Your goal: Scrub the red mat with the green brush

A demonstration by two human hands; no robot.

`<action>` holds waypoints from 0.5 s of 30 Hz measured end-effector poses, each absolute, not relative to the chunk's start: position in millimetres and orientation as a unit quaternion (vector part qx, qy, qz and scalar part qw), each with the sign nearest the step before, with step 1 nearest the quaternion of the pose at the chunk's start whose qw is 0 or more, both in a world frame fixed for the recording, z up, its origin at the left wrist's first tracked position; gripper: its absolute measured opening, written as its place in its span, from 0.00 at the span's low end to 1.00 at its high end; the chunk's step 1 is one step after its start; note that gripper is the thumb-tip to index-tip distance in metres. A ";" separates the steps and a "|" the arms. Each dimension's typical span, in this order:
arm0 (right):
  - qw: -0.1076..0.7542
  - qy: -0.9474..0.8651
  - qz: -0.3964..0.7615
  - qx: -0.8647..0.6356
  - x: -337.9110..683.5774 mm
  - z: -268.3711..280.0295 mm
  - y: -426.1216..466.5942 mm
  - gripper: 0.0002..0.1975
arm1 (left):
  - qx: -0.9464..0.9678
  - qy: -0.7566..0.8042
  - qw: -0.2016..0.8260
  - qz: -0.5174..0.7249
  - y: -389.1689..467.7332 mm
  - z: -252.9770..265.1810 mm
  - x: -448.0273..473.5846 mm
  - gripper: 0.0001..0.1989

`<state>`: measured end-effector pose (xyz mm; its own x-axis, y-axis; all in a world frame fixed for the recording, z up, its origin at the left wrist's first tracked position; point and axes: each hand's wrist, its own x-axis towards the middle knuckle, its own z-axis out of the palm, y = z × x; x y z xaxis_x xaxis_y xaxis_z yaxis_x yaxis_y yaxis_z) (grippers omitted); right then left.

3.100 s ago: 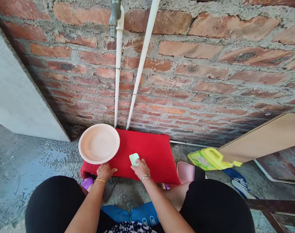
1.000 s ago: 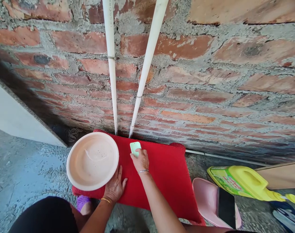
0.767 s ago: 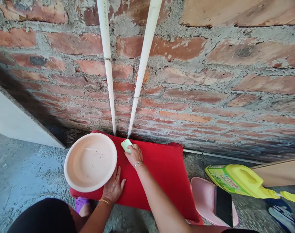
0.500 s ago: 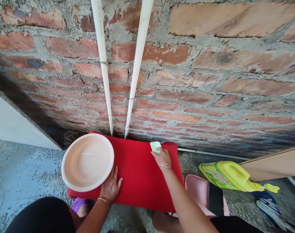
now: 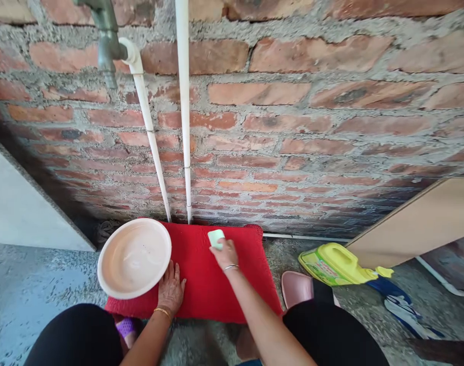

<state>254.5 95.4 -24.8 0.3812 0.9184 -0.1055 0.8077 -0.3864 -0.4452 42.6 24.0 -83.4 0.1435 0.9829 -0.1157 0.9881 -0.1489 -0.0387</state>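
Note:
A red cloth [image 5: 201, 279], with a textured surface, lies spread over a low surface in front of me. My right hand [image 5: 224, 252] grips a pale green bar of soap [image 5: 216, 238] against the cloth's far middle part. My left hand [image 5: 171, 290] lies flat on the cloth with its fingers stretched out, close against the basin's right side. The pale pink basin [image 5: 134, 258] stands on the cloth's left end and holds clear water with a few dark specks.
Behind the cloth rises a brick wall [image 5: 277, 122] with white pipes [image 5: 184, 112] and a tap [image 5: 108, 46]. At the right are a yellow detergent bottle [image 5: 336, 264], a pink container [image 5: 296, 288], blue-and-white footwear [image 5: 407, 312] and a leaning board [image 5: 410, 218]. A pale panel [image 5: 22, 198] stands left.
My right hand has slid the bar of soap leftward along the cloth. My left hand stays flat by the basin. The view has tilted up, bringing the tap into sight.

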 end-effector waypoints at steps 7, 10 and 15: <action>0.057 -0.660 0.225 -0.714 154.2 -23.8 104.2 0.18 | 0.745 0.636 0.107 -0.169 5.5 -54.3 38.2 0.30; 0.036 -0.637 0.215 -0.739 186.5 -21.9 100.7 0.18 | 0.741 0.626 0.139 -0.201 4.2 -45.1 36.6 0.33; 0.013 -0.501 0.198 -0.843 301.1 -10.1 73.9 0.20 | 0.743 0.619 0.134 -0.217 3.6 -34.7 42.9 0.35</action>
